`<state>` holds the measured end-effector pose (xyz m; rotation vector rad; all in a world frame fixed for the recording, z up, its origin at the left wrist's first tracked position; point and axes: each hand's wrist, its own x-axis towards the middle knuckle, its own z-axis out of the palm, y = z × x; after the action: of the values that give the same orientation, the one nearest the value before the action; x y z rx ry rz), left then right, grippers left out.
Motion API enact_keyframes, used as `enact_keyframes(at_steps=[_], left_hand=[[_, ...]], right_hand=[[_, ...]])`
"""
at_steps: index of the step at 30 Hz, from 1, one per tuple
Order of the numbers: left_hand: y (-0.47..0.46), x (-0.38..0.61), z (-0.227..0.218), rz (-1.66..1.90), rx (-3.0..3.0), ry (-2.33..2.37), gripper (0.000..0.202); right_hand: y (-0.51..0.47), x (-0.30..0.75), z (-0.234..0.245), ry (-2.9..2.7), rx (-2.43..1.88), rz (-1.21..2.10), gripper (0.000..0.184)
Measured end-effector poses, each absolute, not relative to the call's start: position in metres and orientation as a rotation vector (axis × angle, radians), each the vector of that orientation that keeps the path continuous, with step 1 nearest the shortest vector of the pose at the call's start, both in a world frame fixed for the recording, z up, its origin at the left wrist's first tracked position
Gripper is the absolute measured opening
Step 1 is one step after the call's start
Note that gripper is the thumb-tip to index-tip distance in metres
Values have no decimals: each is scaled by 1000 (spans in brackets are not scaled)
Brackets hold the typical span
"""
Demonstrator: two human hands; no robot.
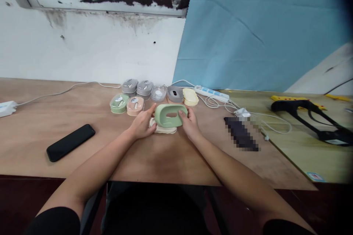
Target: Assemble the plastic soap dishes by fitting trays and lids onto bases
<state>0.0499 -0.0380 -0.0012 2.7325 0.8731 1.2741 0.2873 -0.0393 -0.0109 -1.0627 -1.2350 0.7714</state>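
Observation:
A light green oval soap dish shell, with a long slot in its base, is tilted with its hollow side towards me. My right hand grips its right end, thumb inside the hollow and fingers behind. At its left end is my left hand, thumb and forefinger apart; whether the fingertips touch the shell I cannot tell. Under and behind the shell lie cream oval pieces, partly hidden, close to the left thumb.
Behind stand clear-lidded green, pink and grey dishes, an open grey dish and a cream stack. A phone lies left. A power strip, cables and a dark pixelated item lie right.

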Motion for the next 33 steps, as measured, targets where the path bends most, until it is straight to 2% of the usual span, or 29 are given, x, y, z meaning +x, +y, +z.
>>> enact_keyframes(at_steps=[2,5,7,9,13,19,27,29,33], left_hand=[[-37,49,1,1202,2743,840,79],[-37,51,3,1138,2706,786,52],[-35,52,3,1139,2647,798,37],[-33,51,1,1151,2600,828,34],[-30,46,-3,1199,2555,916,50],[-30,41,-4,1240,2536,948,67],[-31,42,-3,1081,2589,876,96],[-29,42,-4,1074,2580,932,99],[-27,41,-6,1047,2550,1028,91]], right_hand=[[-43,285,-12,-1289,-1077,836,52],[-53,280,-10,-1446,-1095,926,60],[-59,277,-8,-1535,-1078,939,59],[-62,275,-6,-1567,-1062,893,53],[-56,278,-6,-1472,-1100,826,50],[-47,281,-10,-1309,-1173,1054,57],[-53,279,-1,-1311,-1167,1089,65],[-53,279,1,-1347,-1169,1108,69],[-53,284,0,-1437,-1165,1104,82]])
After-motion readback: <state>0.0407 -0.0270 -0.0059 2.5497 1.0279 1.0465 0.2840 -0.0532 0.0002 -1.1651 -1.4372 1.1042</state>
